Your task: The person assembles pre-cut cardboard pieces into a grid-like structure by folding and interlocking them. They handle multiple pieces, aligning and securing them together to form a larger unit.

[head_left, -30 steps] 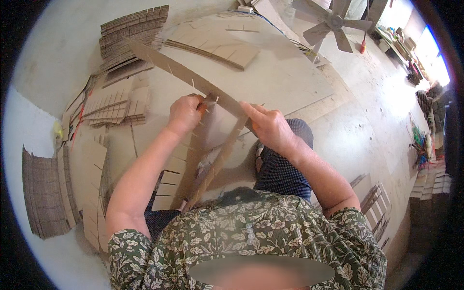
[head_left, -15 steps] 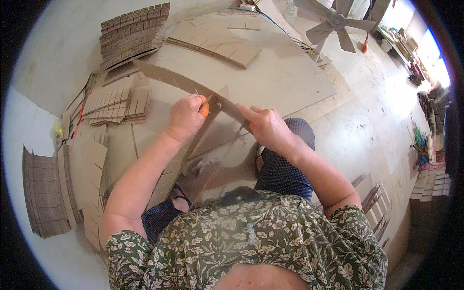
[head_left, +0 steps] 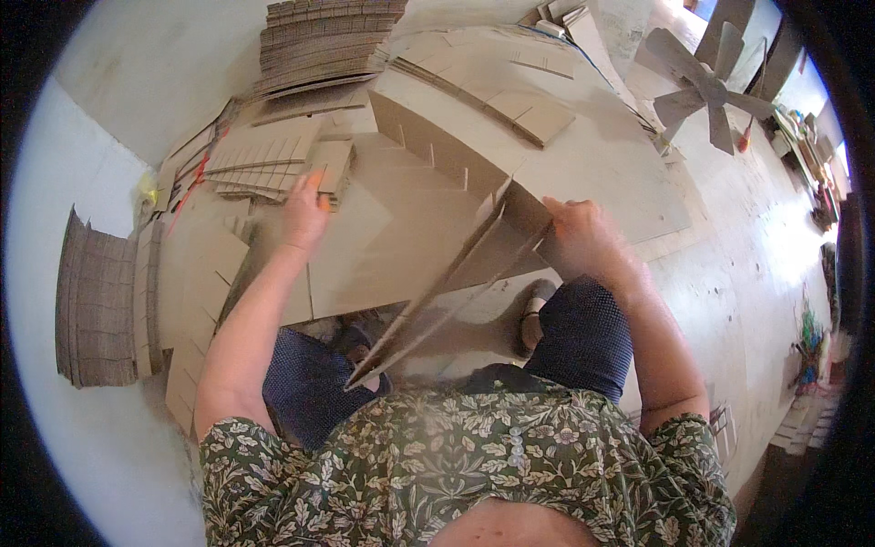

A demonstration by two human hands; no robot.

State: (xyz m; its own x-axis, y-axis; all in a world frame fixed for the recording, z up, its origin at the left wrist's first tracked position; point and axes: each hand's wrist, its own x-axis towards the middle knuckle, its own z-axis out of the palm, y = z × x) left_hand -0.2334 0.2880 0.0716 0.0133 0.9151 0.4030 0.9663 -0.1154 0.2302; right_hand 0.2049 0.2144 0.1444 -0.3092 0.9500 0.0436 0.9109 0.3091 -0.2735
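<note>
A long slotted cardboard strip (head_left: 428,150) stands on edge across the board, running from the far left toward my right hand. My right hand (head_left: 588,232) is closed on its right end, index finger stretched along the top. Near that end, a crossing cardboard strip (head_left: 428,296) meets the long one and slants down toward my left knee. My left hand (head_left: 307,217), with orange covers on its fingertips, is at the near edge of a fanned stack of slotted cardboard strips (head_left: 260,155). Its fingers are curled and appear to pinch a strip there.
A tall pile of cardboard strips (head_left: 324,46) stands at the far left, another pile (head_left: 96,305) by the left wall. Flat slotted strips (head_left: 510,109) lie on the far side of the board. A fan (head_left: 709,91) stands at the far right. My knees flank the crossing strip.
My left hand has let go at the crossing joint and moved left to the fanned stack. My right hand keeps its hold on the long strip. The view has shifted.
</note>
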